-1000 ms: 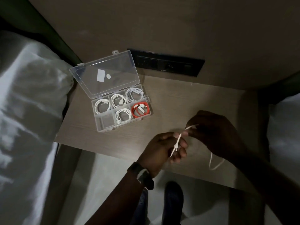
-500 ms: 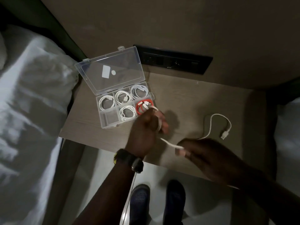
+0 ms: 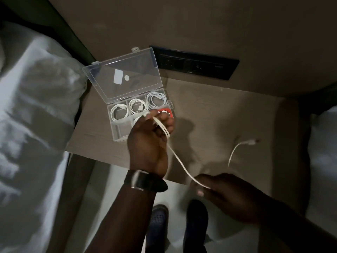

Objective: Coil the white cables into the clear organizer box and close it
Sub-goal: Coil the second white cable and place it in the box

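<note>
A clear organizer box (image 3: 119,132) stands open on the bedside table, its lid (image 3: 124,79) leaning back. Several compartments hold coiled white cables (image 3: 156,100), and one holds a red cable (image 3: 166,113). My left hand (image 3: 148,141) hovers over the box's near right side and grips one end of a loose white cable (image 3: 179,162), looped around its fingers. The cable runs down to my right hand (image 3: 226,196), which pinches it at the table's front edge. The cable's free end (image 3: 252,142) lies on the table to the right.
The wooden table (image 3: 209,114) sits between two beds with white bedding (image 3: 32,125). A black socket panel (image 3: 195,63) is set in the wall behind the box. My shoes (image 3: 197,223) show on the floor below the table edge.
My left hand rose toward the box, winding the cable around its fingers. My right hand slid along the cable toward the table's front edge, and the free end trailed out to the right.
</note>
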`<state>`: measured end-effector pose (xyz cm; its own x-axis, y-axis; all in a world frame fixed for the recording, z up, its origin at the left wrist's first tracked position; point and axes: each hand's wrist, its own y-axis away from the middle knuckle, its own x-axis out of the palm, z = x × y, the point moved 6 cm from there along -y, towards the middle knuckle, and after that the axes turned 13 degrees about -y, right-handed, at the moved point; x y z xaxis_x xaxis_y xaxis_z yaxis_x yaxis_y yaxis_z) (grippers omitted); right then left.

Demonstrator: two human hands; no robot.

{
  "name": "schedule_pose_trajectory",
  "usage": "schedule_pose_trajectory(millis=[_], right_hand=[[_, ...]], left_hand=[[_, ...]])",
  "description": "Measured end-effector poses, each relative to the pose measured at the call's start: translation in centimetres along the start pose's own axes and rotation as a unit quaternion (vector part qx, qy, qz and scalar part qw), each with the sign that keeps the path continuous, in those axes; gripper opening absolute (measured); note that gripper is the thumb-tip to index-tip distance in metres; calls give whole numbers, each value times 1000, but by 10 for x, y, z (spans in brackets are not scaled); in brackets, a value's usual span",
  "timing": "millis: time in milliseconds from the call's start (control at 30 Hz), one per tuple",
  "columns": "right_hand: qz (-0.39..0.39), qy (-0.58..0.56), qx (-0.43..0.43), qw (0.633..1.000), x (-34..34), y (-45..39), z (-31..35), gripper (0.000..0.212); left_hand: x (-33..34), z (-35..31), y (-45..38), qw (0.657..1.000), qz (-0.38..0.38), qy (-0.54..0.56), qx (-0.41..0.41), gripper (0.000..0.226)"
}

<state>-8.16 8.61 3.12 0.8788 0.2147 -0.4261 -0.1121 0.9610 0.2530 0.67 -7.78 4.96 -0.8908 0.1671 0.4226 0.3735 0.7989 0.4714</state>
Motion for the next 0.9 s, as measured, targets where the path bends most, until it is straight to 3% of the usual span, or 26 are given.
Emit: schedule_pose_trajectory(millis=[67, 133, 167, 200, 267, 333, 433, 500, 567, 633, 667, 733, 767, 867, 900], right_hand=[[5, -27, -27, 999, -11, 2, 16, 35], [-42, -8, -40, 998, -44, -6, 23, 33], [-80, -6, -42, 996, -64, -10, 24, 30], [-117, -22, -32, 992, -84, -15, 22, 28], [-167, -73, -3, 983, -105, -22, 16, 30], [-187, -98, 21, 977, -98, -27, 7, 26], [-161, -77, 36, 983, -53, -23, 2, 27], [-97, -39, 24, 994, -16, -12, 7, 37], [-41, -22, 18, 999, 9, -1, 19, 45], [-22, -72, 3, 997, 10, 4, 31, 46], [-21, -82, -1, 996, 1, 3, 34, 44], [-52, -52, -22, 997, -28, -2, 39, 30], [-83, -19, -32, 996, -47, -6, 40, 24], [-159, -19, -19, 987, -91, -24, 39, 23], [-177, -55, -15, 983, -97, -29, 37, 22]], left_hand=[[7, 7, 6, 974, 36, -214, 55, 21], [21, 32, 28, 898, 136, -415, 62, 21], [22, 43, 40, 866, 156, -471, 54, 24], [19, 51, 50, 869, 160, -468, 18, 28], [20, 60, 67, 925, 180, -316, -108, 25], [33, 53, 74, 955, 209, -82, -195, 24], [38, 25, 61, 949, 187, 166, -194, 31], [21, 5, 40, 964, 134, 191, -124, 29], [-4, -9, 21, 993, 63, 95, -38, 26], [-23, -13, 13, 990, -2, -133, 48, 19], [-23, -9, 15, 952, 5, -296, 84, 17], [-7, 16, 34, 815, 113, -555, 122, 18], [-2, 30, 46, 802, 159, -567, 100, 19], [0, 48, 70, 926, 195, -318, -63, 35], [4, 46, 74, 949, 201, -217, -112, 37]])
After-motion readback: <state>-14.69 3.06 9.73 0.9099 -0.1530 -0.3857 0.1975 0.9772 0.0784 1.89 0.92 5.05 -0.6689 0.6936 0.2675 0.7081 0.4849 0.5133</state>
